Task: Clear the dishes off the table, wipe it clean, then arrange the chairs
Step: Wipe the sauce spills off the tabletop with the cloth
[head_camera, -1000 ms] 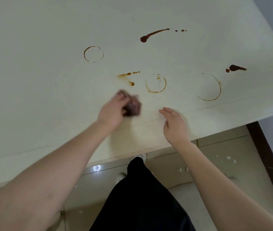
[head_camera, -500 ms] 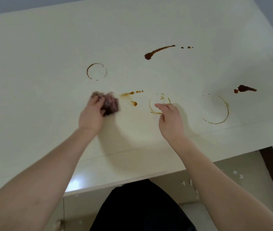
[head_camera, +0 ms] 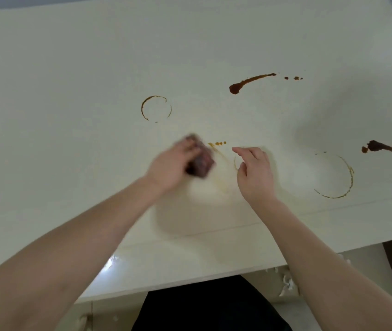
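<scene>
A cream table (head_camera: 70, 68) fills the view, marked with brown stains. My left hand (head_camera: 171, 167) grips a dark reddish-brown cloth (head_camera: 201, 161) pressed on the tabletop, blurred by motion, beside small orange drops (head_camera: 219, 143) and a faint orange smear (head_camera: 221, 180). My right hand (head_camera: 254, 173) rests on the table just right of the cloth, fingers loosely bent, holding nothing, covering most of a ring stain (head_camera: 236, 162). No dishes are on the visible part of the table.
A small ring stain (head_camera: 156, 108) lies farther back, a dark streak (head_camera: 250, 82) at back right, a large ring (head_camera: 338, 175) and a dark blot (head_camera: 378, 146) to the right. The table's near edge (head_camera: 190, 285) runs above tiled floor (head_camera: 367, 261) and my dark trousers (head_camera: 214, 306).
My left hand swept the cloth left, then back right over the orange streak, which is now smeared faint. My right hand shifted forward onto the middle ring stain.
</scene>
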Demonstrator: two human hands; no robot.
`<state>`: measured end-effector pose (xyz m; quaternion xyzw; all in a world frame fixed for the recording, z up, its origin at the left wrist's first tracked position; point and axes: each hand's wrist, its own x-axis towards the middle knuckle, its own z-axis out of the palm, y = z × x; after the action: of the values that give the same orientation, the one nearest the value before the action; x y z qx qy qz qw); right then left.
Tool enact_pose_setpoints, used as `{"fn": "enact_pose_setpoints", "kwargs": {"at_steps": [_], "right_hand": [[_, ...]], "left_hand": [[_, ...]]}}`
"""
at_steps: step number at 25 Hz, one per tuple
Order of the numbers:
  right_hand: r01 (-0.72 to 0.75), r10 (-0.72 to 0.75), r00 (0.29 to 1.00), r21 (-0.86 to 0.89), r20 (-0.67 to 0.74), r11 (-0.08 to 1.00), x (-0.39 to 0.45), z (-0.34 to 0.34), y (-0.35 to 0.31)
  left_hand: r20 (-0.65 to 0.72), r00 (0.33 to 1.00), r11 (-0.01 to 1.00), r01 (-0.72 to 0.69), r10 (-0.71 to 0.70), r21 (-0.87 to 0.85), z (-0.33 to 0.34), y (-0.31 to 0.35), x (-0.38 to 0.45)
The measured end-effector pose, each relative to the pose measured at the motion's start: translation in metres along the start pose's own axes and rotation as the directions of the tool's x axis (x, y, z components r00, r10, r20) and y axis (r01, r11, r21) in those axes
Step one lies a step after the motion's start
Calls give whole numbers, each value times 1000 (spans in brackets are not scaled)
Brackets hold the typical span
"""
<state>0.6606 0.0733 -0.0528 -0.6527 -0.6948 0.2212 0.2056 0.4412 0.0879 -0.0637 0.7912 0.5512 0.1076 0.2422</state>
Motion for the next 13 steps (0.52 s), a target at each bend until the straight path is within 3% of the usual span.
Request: {"fn": "enact_pose_setpoints", "kwargs": {"at_steps": [2, 4, 6, 8, 10, 11, 13], "right_hand": [[-26, 26, 1000, 8, -13, 1000, 6, 4, -8], [-73, 73, 997, 9, -17, 997, 12, 9, -14], [-88, 88, 996, 13, -9, 996, 18, 16, -24], [-61, 61, 998, 28, 32, 998, 27, 26, -40], [-9, 6, 998, 43, 66, 999, 40, 37, -59], [15, -18, 997, 49, 69, 999, 45, 40, -67], [31, -35, 997, 45, 76, 998, 55, 44, -75]], "left_hand": [[-115, 954, 958, 283, -277, 42, -33, -55, 24], [-170, 889, 895, 442, -426, 66, -45, -85, 35], [-168, 897, 908, 419, -409, 27, -37, -73, 35], [-73, 968, 970, 242, -241, 11, -22, -42, 18], [29, 997, 996, 68, -70, 65, -17, -36, -2], [25, 998, 995, 62, -64, 74, -22, -51, -2], [-82, 968, 969, 243, -239, 48, -43, -101, 15]]}}
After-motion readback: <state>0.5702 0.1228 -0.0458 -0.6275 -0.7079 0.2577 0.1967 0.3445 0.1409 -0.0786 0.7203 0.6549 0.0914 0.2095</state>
